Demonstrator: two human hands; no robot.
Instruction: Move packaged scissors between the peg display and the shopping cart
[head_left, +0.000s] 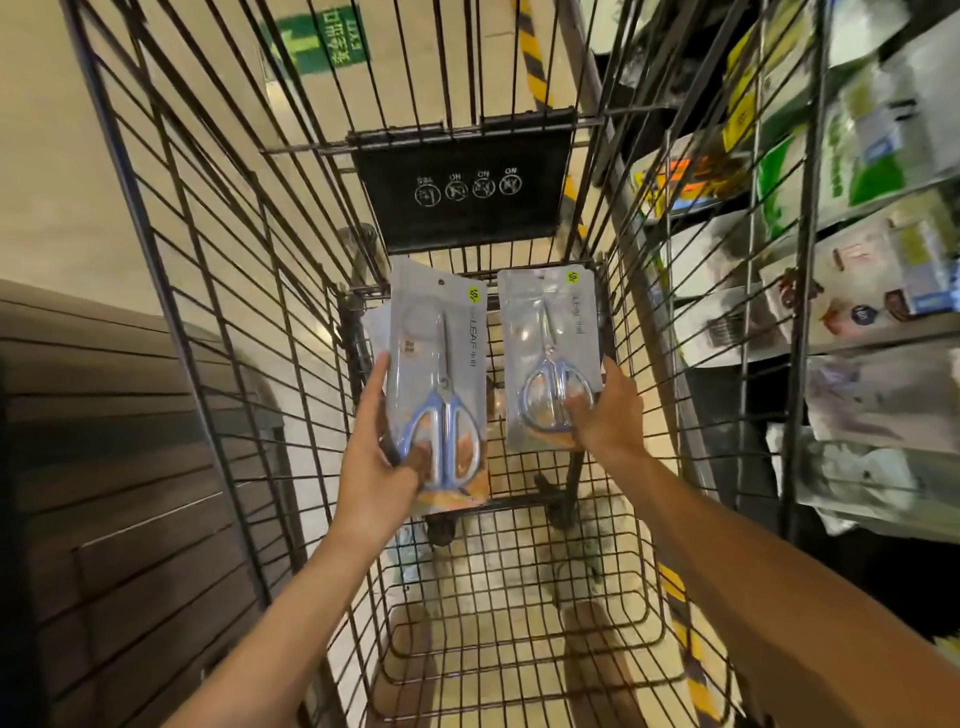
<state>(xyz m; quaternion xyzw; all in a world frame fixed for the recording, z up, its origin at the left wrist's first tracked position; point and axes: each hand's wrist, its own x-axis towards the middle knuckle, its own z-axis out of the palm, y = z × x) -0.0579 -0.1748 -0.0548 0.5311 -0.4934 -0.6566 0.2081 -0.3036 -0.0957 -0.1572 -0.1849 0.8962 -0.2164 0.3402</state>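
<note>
Both my arms reach down into a black wire shopping cart. My left hand grips a pack of blue-handled scissors by its lower end, thumb over the handles; more packs seem stacked behind it. My right hand holds a second scissors pack at its lower right corner, thumb on the front over the handles. Both packs are held side by side above the cart's wire floor, blades pointing away from me.
A black child-seat flap with white icons hangs at the cart's far end. Display shelves and pegs with packaged goods stand to the right of the cart. A dark slatted panel is on the left. The floor is beige tile.
</note>
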